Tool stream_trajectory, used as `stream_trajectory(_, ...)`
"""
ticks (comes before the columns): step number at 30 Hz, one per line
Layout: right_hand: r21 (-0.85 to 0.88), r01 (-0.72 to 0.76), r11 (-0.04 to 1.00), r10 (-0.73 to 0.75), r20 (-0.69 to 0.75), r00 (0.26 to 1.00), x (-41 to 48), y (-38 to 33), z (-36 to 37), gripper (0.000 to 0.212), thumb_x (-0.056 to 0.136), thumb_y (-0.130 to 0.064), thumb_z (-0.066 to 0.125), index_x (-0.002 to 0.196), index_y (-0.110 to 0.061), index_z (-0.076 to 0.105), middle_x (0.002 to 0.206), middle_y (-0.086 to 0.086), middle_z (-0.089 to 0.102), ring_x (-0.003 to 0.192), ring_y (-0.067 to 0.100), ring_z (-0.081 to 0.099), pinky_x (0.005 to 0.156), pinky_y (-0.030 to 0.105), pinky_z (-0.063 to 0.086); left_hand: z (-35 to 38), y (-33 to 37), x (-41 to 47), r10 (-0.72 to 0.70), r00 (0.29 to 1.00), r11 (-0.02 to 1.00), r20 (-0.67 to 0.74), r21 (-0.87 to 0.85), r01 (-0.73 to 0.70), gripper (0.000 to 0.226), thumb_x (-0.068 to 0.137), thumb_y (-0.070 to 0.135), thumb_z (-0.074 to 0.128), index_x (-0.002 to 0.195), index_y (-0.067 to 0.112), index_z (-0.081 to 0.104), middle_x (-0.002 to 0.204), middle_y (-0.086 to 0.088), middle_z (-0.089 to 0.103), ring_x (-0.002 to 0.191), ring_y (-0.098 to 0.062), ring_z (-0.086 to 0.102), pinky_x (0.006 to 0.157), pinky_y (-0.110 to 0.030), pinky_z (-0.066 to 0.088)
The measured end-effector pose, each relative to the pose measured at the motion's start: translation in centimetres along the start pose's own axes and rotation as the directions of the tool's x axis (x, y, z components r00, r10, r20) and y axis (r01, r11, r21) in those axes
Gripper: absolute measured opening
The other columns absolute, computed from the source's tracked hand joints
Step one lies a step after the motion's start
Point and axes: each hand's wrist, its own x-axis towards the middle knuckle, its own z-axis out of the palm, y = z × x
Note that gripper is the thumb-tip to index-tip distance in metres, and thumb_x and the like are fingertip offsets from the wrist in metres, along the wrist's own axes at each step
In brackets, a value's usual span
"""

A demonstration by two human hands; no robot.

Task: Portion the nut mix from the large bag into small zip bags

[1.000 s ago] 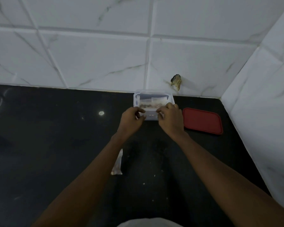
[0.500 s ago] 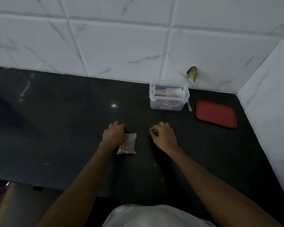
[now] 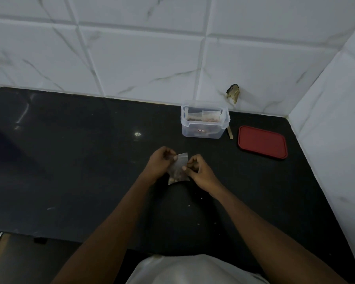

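Black bench (image 3: pixel 70 171), tiled wall behind: left hand (image 3: pixel 159 161) and right hand (image 3: pixel 197 171) both pinching small zip bag (image 3: pixel 178 169) of nuts, lifting it upright.

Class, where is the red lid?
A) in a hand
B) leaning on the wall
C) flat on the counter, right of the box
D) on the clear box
C: the red lid lies flat on the counter, right of the open clear box.
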Motion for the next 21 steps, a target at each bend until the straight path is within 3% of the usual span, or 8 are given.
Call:
stream_trajectory(3,0.057,-0.012,0.998,0.015,-0.047,0.999,0.2,0.3,-0.8,0.016,0.09,-0.014,0.068,0.094,-0.015,0.053,0.099,0.012,0.064,0.098,0.027,0.066,0.083,0.04,0.056,1.4,0.3,-0.1,-0.031,0.999,0.986,-0.03,-0.165,0.025,0.024,0.088,0.019,0.07,0.104,0.026,0.054,0.11,-0.004,0.06,0.099,-0.019,0.064,0.079,-0.037,0.059)
stream_trajectory(7,0.208,-0.035,0.977,0.067,-0.145,0.987,1.2,0.1,-2.2,0.012,0.092,-0.01,0.065,0.097,-0.017,0.056,0.101,0.011,0.069,0.096,0.025,0.07,0.08,0.041,0.06,2.4,0.2,-0.4,-0.051,0.998,0.931,0.027,-0.361,0.057,0.036,0.089,0.016,0.069,0.115,0.025,0.046,0.113,-0.006,0.062,0.099,-0.02,0.068,0.073,-0.036,0.061)
stream_trajectory(11,0.265,-0.046,0.963,0.081,-0.122,0.989,2.2,-1.0,-4.2,0.019,0.094,-0.008,0.062,0.109,-0.019,0.06,0.108,0.006,0.068,0.099,0.019,0.07,0.081,0.037,0.06,2.8,1.6,0.8,0.088,0.993,0.969,0.081,-0.238,-0.066,0.023,0.089,0.008,0.065,0.11,0.017,0.06,0.114,-0.003,0.064,0.098,-0.011,0.068,0.074,-0.025,0.058)
stream_trajectory(14,0.332,-0.033,0.943,0.071,-0.105,0.992,3.7,-2.0,-5.8,0.031,0.09,-0.006,0.066,0.12,-0.015,0.059,0.113,0.006,0.067,0.106,0.021,0.067,0.086,0.038,0.058,2.7,3.8,3.0,0.154,0.984,0.967,0.091,-0.22,-0.131,0.026,0.09,0.007,0.065,0.116,0.009,0.065,0.119,-0.007,0.065,0.101,-0.016,0.069,0.083,-0.033,0.059)
stream_trajectory(16,0.286,0.007,0.958,0.029,-0.122,0.992,5.6,-3.3,-7.2,0.037,0.087,-0.01,0.071,0.122,-0.016,0.059,0.116,0.007,0.065,0.109,0.02,0.065,0.088,0.037,0.058,2.4,5.6,5.1,0.197,0.977,0.969,0.076,-0.168,-0.183,0.034,0.085,0.009,0.073,0.119,0.008,0.066,0.12,-0.01,0.066,0.101,-0.022,0.069,0.085,-0.039,0.059)
stream_trajectory(17,0.241,0.028,0.97,0.004,-0.13,0.991,6.7,-4.1,-8.0,0.04,0.086,-0.012,0.074,0.122,-0.017,0.06,0.117,0.007,0.063,0.108,0.02,0.064,0.086,0.033,0.058,2.3,6.4,6.4,0.221,0.973,0.97,0.064,-0.115,-0.213,0.04,0.081,0.01,0.077,0.119,0.009,0.066,0.119,-0.011,0.067,0.101,-0.022,0.069,0.085,-0.037,0.059)
stream_trajectory(19,0.139,0.051,0.989,-0.032,-0.138,0.99,9.0,-5.7,-9.5,0.044,0.083,-0.013,0.077,0.123,-0.017,0.06,0.117,0.009,0.062,0.107,0.021,0.064,0.081,0.028,0.057,2.2,8.5,8.8,0.253,0.967,0.967,0.03,0.02,-0.254,0.049,0.074,0.009,0.083,0.12,0.009,0.067,0.118,-0.008,0.068,0.104,-0.018,0.067,0.083,-0.018,0.055)
stream_trajectory(21,0.06,0.042,0.997,-0.033,-0.141,0.989,11.3,-6.9,-10.9,0.045,0.082,-0.01,0.077,0.124,-0.016,0.06,0.116,0.012,0.062,0.106,0.024,0.064,0.08,0.029,0.058,2.3,10.5,11.2,0.283,0.959,0.949,0.017,0.139,-0.283,0.051,0.073,0.011,0.084,0.122,0.01,0.067,0.12,-0.005,0.067,0.109,-0.014,0.062,0.081,-0.006,0.044)
